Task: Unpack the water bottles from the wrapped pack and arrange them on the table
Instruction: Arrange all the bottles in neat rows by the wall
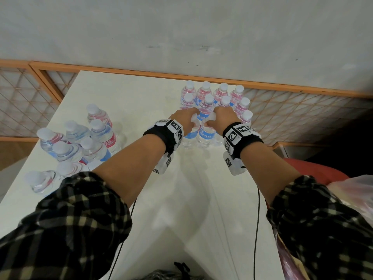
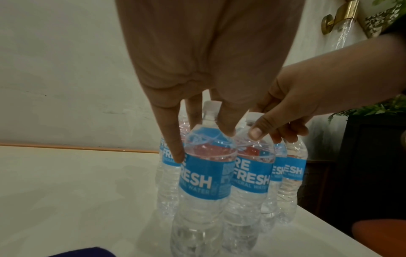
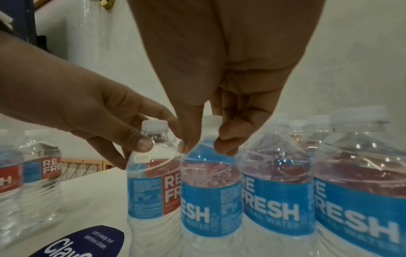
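Plaid sleeves [image 1: 66, 225] fill the near edge of the head view, forearms reaching out over the white table [image 1: 181, 209]. Left hand [image 1: 184, 121] has its fingers curled around the shoulder of a front bottle [image 2: 205, 172]; right hand [image 1: 223, 118] pinches the neck of the bottle beside it [image 3: 212, 182]. Both stand upright, touching, in the far block of bottles [image 1: 217, 98]. Head view alone shows a loose group [image 1: 76, 140] well apart at left. Right wrist view alone shows a dark label [image 3: 87, 243] lying near the bottles. Wall [image 1: 181, 27] behind.
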